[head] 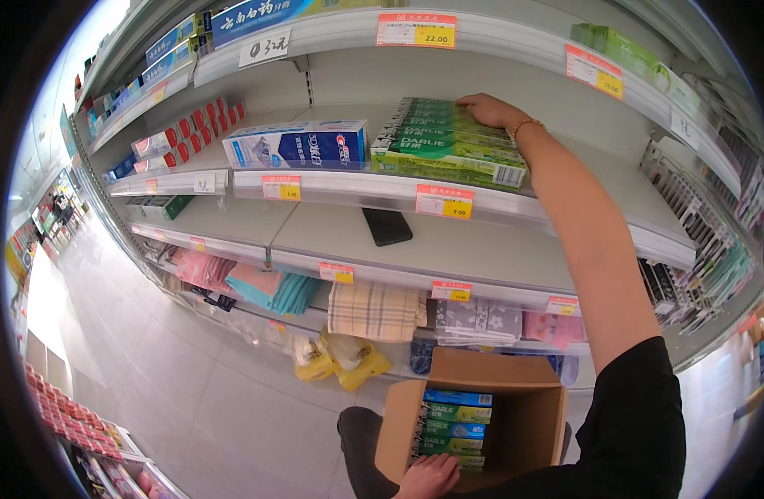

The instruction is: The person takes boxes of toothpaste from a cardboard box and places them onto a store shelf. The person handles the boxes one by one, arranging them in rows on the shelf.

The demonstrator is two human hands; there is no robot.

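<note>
On the middle shelf (350,177), green Darlie toothpaste boxes (441,148) lie in a row running back from the front edge. My right hand (491,111) reaches over to the far end of this row, its fingers touching the rearmost boxes; whether they grip one is hidden. Below, an open cardboard carton (531,430) stands in front of me, with a stack of green and blue toothpaste boxes (456,421) along its left side. My left hand (430,477) is at the carton's near left, fingers over the nearest toothpaste box. Its grip is unclear.
A blue-and-white toothpaste carton (301,145) sits left of the Darlie row. A black phone (388,227) lies on the shelf below. Folded towels (375,312) fill the lower shelf, above yellow-and-clear plastic bags (341,358). An upper shelf (344,37) overhangs my right hand.
</note>
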